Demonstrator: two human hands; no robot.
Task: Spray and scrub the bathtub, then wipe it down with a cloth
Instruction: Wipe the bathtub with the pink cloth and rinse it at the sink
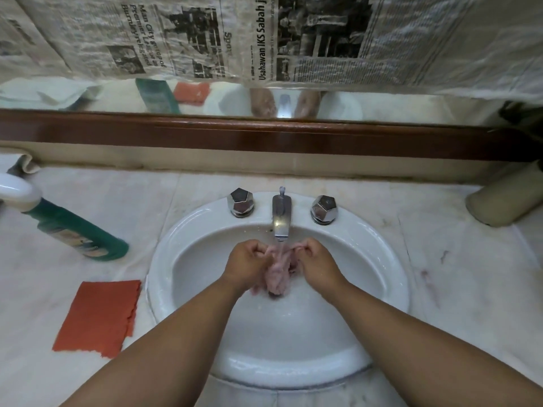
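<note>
Your left hand (246,264) and right hand (318,264) pinch the pink cloth (276,279) with curled fingers, under the running tap (281,218) in the sink (293,362). Loosen either pinch and the soaked cloth could slip toward the drain — or splash the counter (440,259). The bathtub isn't in view.

A bathroom, probably domestic: white basin (160,277), chrome tap (281,215), mirror (396,105) (newspaper (205,39) over it).

Spout (281,218) over basin (293,333), 2 knobs (240,202) flanking (bottle (79,230) left), right counter (426,259) free
</note>
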